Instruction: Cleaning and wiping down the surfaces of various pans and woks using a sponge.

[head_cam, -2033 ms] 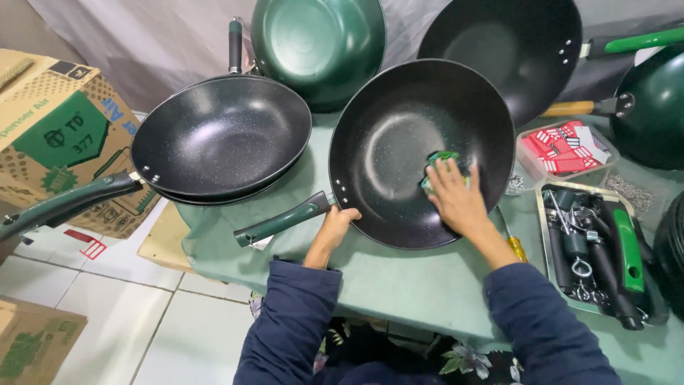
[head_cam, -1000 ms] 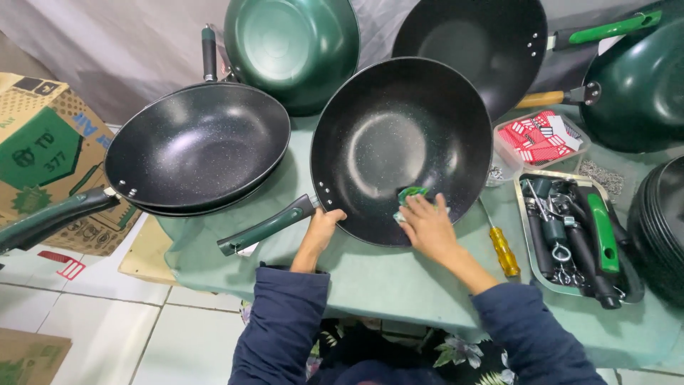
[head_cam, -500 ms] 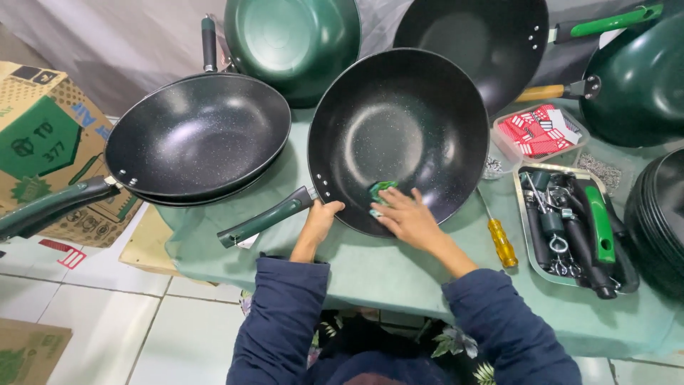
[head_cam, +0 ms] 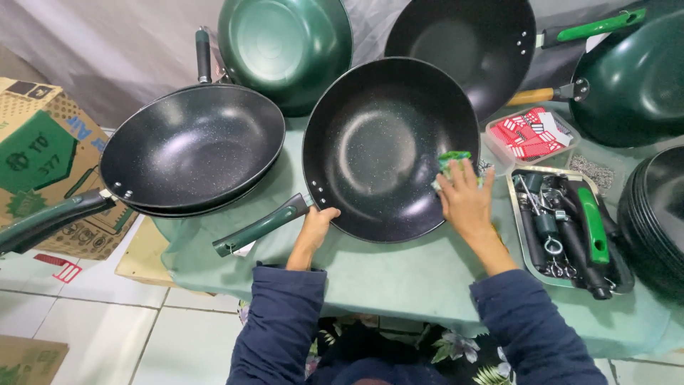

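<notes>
Wok [head_cam: 388, 146] handle points lower-left; left hand [head_cam: 317, 221] grips its rim, right hand [head_cam: 464, 199] presses green sponge [head_cam: 452, 158] flat

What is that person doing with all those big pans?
A person in a dark blue jacket is wiping a round black speckled wok on a table with a pale green cloth. The right hand presses a small green scrubbing pad against the wok's inner right side. The left hand steadies the rim beside the dark green handle. More black and green pans lie around it, and a metal tray of spare handles sits to the right.
</notes>
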